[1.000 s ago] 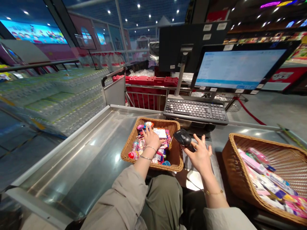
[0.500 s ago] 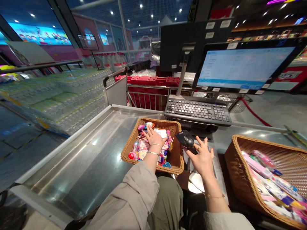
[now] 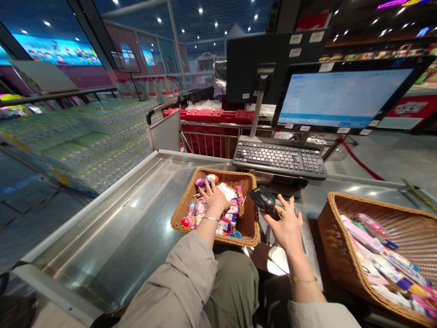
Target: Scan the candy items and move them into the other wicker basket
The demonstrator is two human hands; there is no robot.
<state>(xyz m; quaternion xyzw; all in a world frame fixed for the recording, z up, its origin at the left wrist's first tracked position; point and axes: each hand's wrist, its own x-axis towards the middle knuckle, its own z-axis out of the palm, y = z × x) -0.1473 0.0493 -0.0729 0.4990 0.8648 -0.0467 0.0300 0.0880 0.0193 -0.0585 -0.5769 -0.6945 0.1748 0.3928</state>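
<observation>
A black handheld barcode scanner (image 3: 262,197) is in my right hand (image 3: 286,223), its handle between thumb and fingers and its head pointing left. Several of that hand's fingers stick out loosely. My left hand (image 3: 215,198) reaches over a wicker basket (image 3: 251,218), its fingers spread on small, colourful packaged goods (image 3: 202,207). Among these goods are a white card (image 3: 226,190), a pink item with a red cap (image 3: 187,222) and a blue round item (image 3: 235,234). What lies under my left palm is hidden.
Another wicker basket (image 3: 332,241) on the right holds pink and white packs. Behind the scanner are a keyboard (image 3: 282,157) and a lit monitor (image 3: 344,98). The metal counter (image 3: 136,228) has a raised rim. Beyond stand a cart with red crates (image 3: 218,116) and stacked bottle packs (image 3: 85,136).
My left hand has shifted slightly left over the goods, and more of the white card and the packs to its right shows. My right hand and the scanner stay nearly still.
</observation>
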